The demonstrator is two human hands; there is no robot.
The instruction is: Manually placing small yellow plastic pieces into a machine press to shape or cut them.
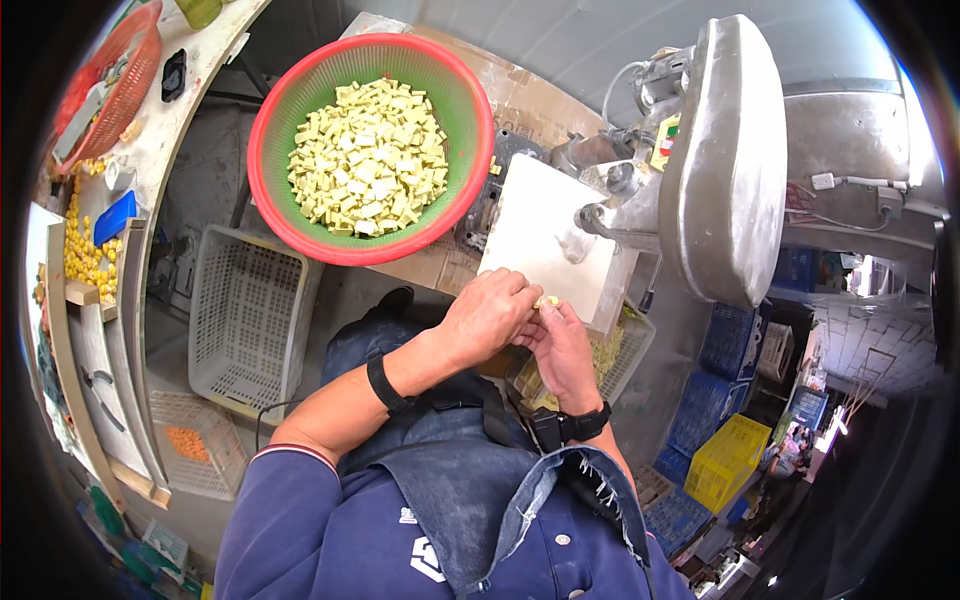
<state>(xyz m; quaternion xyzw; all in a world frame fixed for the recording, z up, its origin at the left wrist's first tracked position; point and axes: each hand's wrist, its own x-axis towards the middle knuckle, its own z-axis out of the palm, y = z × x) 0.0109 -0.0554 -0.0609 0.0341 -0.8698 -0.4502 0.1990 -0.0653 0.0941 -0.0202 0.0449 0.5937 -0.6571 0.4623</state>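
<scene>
My left hand and my right hand meet at the near edge of a white board. Between their fingertips is a small pale yellow piece, pinched by both hands and partly covered by the fingers. Beyond them to the left, a round basket with a red rim and green inside holds a heap of small pale yellow-green rectangular blocks. Over the board stands a grey metal machine, its arm reaching above the board's right side.
A grey slatted crate stands on the floor at left. Farther left, a workbench carries a red basket, a blue scoop-like item and yellow pieces. Yellow and blue crates are at right.
</scene>
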